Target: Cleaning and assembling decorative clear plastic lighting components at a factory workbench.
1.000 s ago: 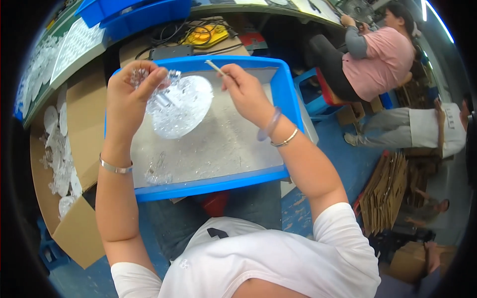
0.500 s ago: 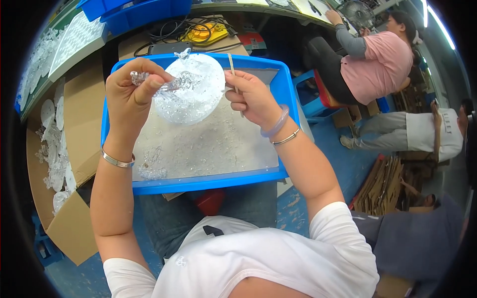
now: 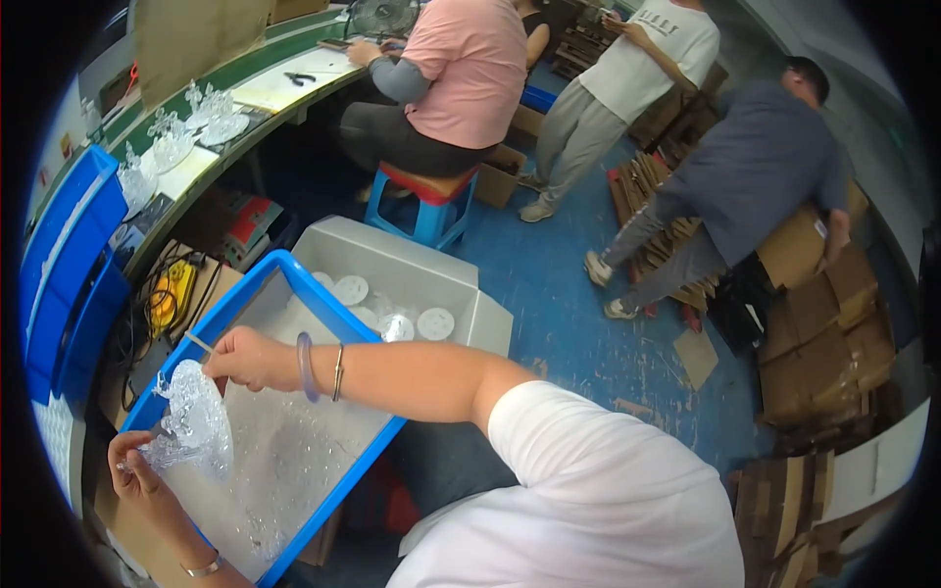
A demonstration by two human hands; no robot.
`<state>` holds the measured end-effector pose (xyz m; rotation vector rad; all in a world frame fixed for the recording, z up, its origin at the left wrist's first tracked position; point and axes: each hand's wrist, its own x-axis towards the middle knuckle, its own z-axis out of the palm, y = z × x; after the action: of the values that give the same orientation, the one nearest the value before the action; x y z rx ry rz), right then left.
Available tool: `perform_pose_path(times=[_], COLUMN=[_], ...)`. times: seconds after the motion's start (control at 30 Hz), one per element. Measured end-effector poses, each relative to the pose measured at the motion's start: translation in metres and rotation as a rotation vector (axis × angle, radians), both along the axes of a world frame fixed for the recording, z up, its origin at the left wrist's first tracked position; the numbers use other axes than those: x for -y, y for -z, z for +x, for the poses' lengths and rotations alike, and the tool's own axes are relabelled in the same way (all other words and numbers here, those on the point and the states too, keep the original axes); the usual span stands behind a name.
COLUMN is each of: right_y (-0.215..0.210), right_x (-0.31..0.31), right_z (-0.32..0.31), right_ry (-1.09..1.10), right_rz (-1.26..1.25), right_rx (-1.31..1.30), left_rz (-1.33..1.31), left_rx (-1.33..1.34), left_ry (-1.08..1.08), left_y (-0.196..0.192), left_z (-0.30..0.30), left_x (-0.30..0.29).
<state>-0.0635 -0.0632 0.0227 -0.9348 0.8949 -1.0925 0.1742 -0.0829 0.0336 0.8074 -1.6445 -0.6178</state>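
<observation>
Over the blue tub's left part, my left hand (image 3: 147, 480) pinches a branching piece of a clear plastic ornament (image 3: 204, 421). Its round, disc-like base is tilted on edge, and small moulded shapes stick out from it. My right hand (image 3: 250, 361) grips a thin beige stick (image 3: 199, 341) close to the upper edge of the disc; whether the fingers also touch the disc I cannot tell. Beneath both hands is the blue tub (image 3: 343, 480), its pale bottom scattered with tiny clear bits. The stick's lower end is hidden.
A grey bin (image 3: 382, 245) with several white discs stands beyond the tub. On the bench (image 3: 284, 93) are clear ornaments (image 3: 172, 142) and pliers (image 3: 300, 77). Blue crates (image 3: 69, 265) stand at left. One person sits on a stool (image 3: 421, 201); another bends over cardboard boxes (image 3: 814, 343).
The view has swung to the right, so my hands and the tub now lie at lower left. The grey bin and a bending co-worker show more fully. Both hands keep their holds.
</observation>
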Motion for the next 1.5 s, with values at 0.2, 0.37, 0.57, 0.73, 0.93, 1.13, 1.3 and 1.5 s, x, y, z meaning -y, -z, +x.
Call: perform_pose_path(times=[0.2, 0.37, 0.57, 0.73, 0.93, 1.13, 1.3, 1.5], right_y=[0.004, 0.02, 0.001, -0.006, -0.01, -0.011, -0.016, -0.018], right_x=[-0.006, 0.01, -0.002, -0.018, -0.022, -0.023, -0.025, -0.029], right_z=[0.013, 0.041, 0.002, 0.016, 0.013, 0.012, 0.016, 0.02], right_ry=[0.014, -0.032, 0.013, -0.037, -0.011, -0.024, -0.027, -0.034], right_rz=[-0.049, -0.391, -0.504, -0.561, -0.655, -0.701, -0.764, -0.811], right_rx=[-0.032, -0.115, -0.569, -0.669, -0.778, -0.842, -0.886, -0.937], left_rz=[0.277, 0.132, -0.033, -0.114, -0.131, -0.261, -0.39, -0.311], left_rx=[-0.235, -0.168, -0.385, -0.347, -0.35, -0.202, -0.142, -0.168], left_ry=[-0.159, -0.381, -0.317, -0.264, -0.283, -0.32, -0.306, -0.281], left_y=[0.002, 0.0, -0.023, -0.031, -0.028, -0.026, -0.025, -0.024], left_z=[0.0, 0.021, -0.008, -0.011, -0.009, -0.009, -0.006, -0.008], left_x=[-0.004, -0.023, -0.027, -0.033, -0.033, -0.03, -0.027, -0.03])
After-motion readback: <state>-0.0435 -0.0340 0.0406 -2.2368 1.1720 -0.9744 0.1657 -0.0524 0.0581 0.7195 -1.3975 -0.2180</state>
